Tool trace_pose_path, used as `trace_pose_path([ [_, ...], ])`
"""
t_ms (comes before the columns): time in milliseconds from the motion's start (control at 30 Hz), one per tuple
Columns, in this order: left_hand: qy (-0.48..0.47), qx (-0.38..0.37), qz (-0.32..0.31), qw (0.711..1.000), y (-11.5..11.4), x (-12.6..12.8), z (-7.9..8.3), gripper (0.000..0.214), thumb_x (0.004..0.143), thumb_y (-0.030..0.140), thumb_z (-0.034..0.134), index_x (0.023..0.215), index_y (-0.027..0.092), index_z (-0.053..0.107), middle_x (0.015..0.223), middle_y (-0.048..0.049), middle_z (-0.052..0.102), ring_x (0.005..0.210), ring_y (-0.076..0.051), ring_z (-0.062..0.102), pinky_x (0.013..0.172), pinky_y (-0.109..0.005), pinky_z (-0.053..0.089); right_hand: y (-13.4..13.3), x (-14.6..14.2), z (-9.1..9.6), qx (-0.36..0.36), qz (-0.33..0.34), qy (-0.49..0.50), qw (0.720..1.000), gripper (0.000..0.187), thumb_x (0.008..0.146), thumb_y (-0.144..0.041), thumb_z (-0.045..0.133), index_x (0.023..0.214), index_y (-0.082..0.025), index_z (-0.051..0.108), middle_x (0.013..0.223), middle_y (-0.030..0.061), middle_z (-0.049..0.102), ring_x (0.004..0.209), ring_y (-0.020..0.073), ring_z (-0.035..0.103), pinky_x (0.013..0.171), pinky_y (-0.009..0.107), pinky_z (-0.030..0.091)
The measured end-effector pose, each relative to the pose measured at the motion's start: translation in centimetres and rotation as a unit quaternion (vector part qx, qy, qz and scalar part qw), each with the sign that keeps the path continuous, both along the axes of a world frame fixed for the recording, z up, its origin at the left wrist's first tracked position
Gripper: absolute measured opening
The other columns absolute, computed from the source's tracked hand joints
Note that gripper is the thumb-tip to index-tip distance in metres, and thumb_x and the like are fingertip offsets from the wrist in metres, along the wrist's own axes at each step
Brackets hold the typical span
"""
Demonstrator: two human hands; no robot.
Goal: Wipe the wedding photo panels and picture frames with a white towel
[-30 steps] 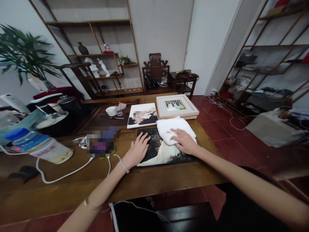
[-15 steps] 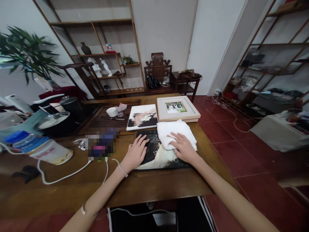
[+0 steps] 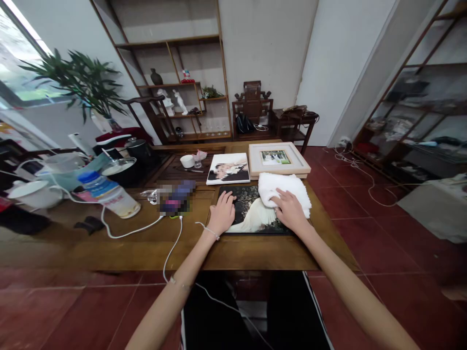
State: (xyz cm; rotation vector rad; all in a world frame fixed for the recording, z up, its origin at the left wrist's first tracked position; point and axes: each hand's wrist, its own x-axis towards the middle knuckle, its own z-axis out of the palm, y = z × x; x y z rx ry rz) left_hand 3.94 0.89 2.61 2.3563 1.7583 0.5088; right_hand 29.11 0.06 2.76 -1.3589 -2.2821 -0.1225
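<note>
A dark photo panel [image 3: 251, 214] showing a pale flowing dress lies flat on the wooden table in front of me. My left hand [image 3: 223, 214] rests on its left side, fingers spread and holding nothing. On the panel's right part, my right hand [image 3: 291, 210] grips a folded white towel [image 3: 286, 187], fingers bent over its near edge. The towel covers the panel's upper right corner and reaches the edge of a pale box frame [image 3: 308, 170] behind it. Left of that frame lies a white-edged photo print [image 3: 228, 168].
To the left are a tilted bottle with a blue cap [image 3: 111, 197], a blurred-out item [image 3: 177, 198] with white cables, a pot [image 3: 138, 151] and a white cup [image 3: 187, 161]. The table's right edge [image 3: 337, 233] runs near my right forearm, with red floor tiles beyond.
The view has shifted, so the table sits further right and higher in the picture. My right hand and the towel have moved slightly right across the panel; my left hand stays on its left side.
</note>
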Motion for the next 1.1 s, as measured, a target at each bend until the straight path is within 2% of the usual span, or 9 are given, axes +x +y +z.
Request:
trace_pose_path([
  [233,-0.015,0.015,0.003,1.0,-0.4,0.0,-0.3,0.037,0.095,0.017,0.032,0.127,0.02,0.051,0.149,-0.0141,0.042,0.143,-0.027,0.03,0.096,-0.059,0.045,-8.1,-1.5,0.1,-0.016,0.099,-0.032,0.994,0.041,0.07,-0.003,0.051,0.102,-0.022,0.067,0.134,0.0083,0.06,0.134,0.0275,0.044,0.108,0.052,0.037],
  [300,-0.021,0.016,0.002,1.0,-0.4,-0.1,-0.4,0.036,0.096,0.017,0.032,0.127,0.02,0.051,0.15,-0.0139,0.042,0.144,-0.027,0.029,0.097,-0.06,0.043,-9.0,-1.2,0.4,-0.023,0.112,-0.043,0.992,0.04,0.072,-0.004,0.051,0.102,-0.023,0.067,0.129,0.0077,0.064,0.133,0.0257,0.045,0.108,0.049,0.038],
  [367,-0.028,0.016,0.001,1.0,-0.3,-0.2,-0.5,0.035,0.096,0.018,0.033,0.126,0.02,0.051,0.15,-0.0135,0.042,0.144,-0.027,0.029,0.097,-0.06,0.043,-8.0,-0.5,0.9,-0.026,0.104,-0.053,0.993,0.037,0.075,-0.004,0.051,0.103,-0.022,0.067,0.123,0.009,0.067,0.13,0.0255,0.049,0.105,0.047,0.042],
  [500,-0.036,0.015,0.0,0.999,-0.2,-0.4,-0.6,0.035,0.096,0.018,0.035,0.126,0.022,0.052,0.149,-0.0126,0.043,0.143,-0.027,0.03,0.098,-0.058,0.043,-2.2,0.2,1.6,-0.018,0.049,-0.061,0.997,0.026,0.084,-0.01,0.055,0.106,-0.018,0.066,0.124,0.0148,0.063,0.119,0.0283,0.057,0.098,0.047,0.047],
  [633,-0.038,0.017,0.002,0.999,-0.1,-0.6,-0.8,0.034,0.096,0.019,0.036,0.127,0.023,0.051,0.149,-0.0117,0.043,0.144,-0.026,0.03,0.098,-0.057,0.044,1.2,-1.0,1.2,-0.006,0.006,-0.05,0.999,0.027,0.091,-0.028,0.06,0.115,-0.016,0.061,0.125,0.0109,0.06,0.117,0.0273,0.055,0.098,0.053,0.045],
  [767,-0.036,0.016,0.008,0.999,0.2,-0.6,-1.1,0.034,0.097,0.02,0.036,0.128,0.023,0.05,0.15,-0.0102,0.042,0.144,-0.024,0.029,0.099,-0.056,0.043,-2.9,-2.9,0.1,-0.018,0.034,-0.048,0.998,0.029,0.083,-0.006,0.053,0.108,-0.012,0.066,0.119,0.0165,0.066,0.129,0.0318,0.047,0.107,0.053,0.036],
  [933,-0.038,0.019,0.011,0.999,0.3,-0.6,-1.4,0.034,0.096,0.019,0.037,0.127,0.023,0.051,0.15,-0.0087,0.043,0.144,-0.024,0.029,0.1,-0.056,0.043,-10.1,-3.4,0.1,-0.044,0.112,-0.063,0.991,0.038,0.075,-0.004,0.052,0.105,-0.022,0.067,0.125,0.0068,0.066,0.134,0.0253,0.044,0.111,0.043,0.035],
  [1000,-0.038,0.022,0.008,0.999,0.3,-0.7,-1.4,0.033,0.096,0.019,0.037,0.126,0.023,0.052,0.15,-0.0083,0.043,0.144,-0.023,0.029,0.099,-0.056,0.044,-10.1,-2.7,0.5,-0.049,0.111,-0.065,0.99,0.037,0.075,-0.004,0.052,0.104,-0.022,0.068,0.122,0.0078,0.068,0.13,0.0249,0.048,0.107,0.042,0.04],
  [1100,-0.035,0.026,0.007,0.999,0.3,-0.7,-1.5,0.032,0.097,0.02,0.036,0.125,0.023,0.052,0.15,-0.0082,0.043,0.144,-0.023,0.03,0.099,-0.056,0.044,-6.3,-1.1,1.1,-0.047,0.075,-0.062,0.994,0.034,0.078,-0.004,0.053,0.104,-0.019,0.069,0.128,0.0143,0.063,0.124,0.0276,0.054,0.101,0.043,0.044],
])
